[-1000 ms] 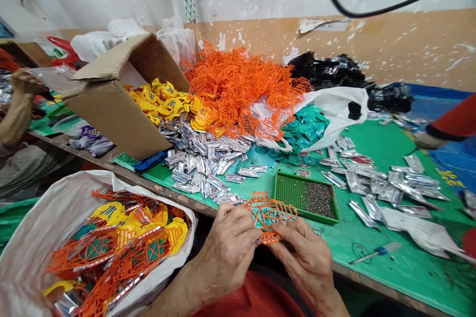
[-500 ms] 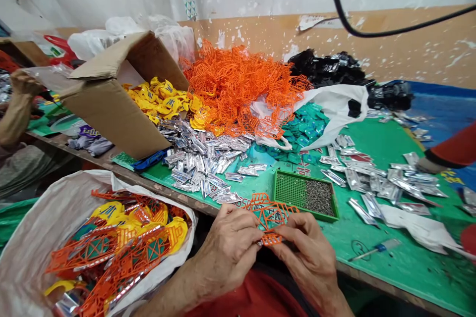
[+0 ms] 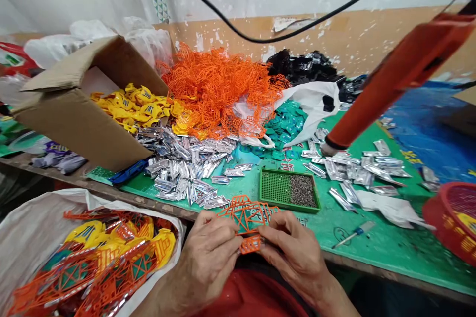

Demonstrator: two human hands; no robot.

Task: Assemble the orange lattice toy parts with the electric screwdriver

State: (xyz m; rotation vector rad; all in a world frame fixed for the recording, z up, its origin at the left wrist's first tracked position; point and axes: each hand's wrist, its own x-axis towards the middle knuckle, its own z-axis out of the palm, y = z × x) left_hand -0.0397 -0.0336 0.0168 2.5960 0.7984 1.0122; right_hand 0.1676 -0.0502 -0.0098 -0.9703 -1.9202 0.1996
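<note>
Pinching an orange plastic lattice frame [image 3: 247, 219] between both hands, the person holds it just above the table's near edge. The left hand [image 3: 206, 262] grips its left side and the right hand [image 3: 293, 252] its right side. The grip is narrow and firm: the hands are close together, almost touching, with the fingertips closed around a small square section [image 3: 251, 244] at the frame's lower end.

Just ahead of the grip, a green perforated tray [image 3: 282, 206] sits partly filled with small dark pieces. Beyond it, silver foil packets [image 3: 186, 168] cover the green tabletop [image 3: 390, 250], and a tangled heap of orange frames [image 3: 219, 91] rises farther on.

Left of the grip, an open white sack [image 3: 111, 203] holds more orange frames and yellow pieces. To the right, a small screwdriver [image 3: 353, 234] lies on the table near a red basket [image 3: 435, 213], and a long red object [image 3: 401, 79] crosses above the table.
</note>
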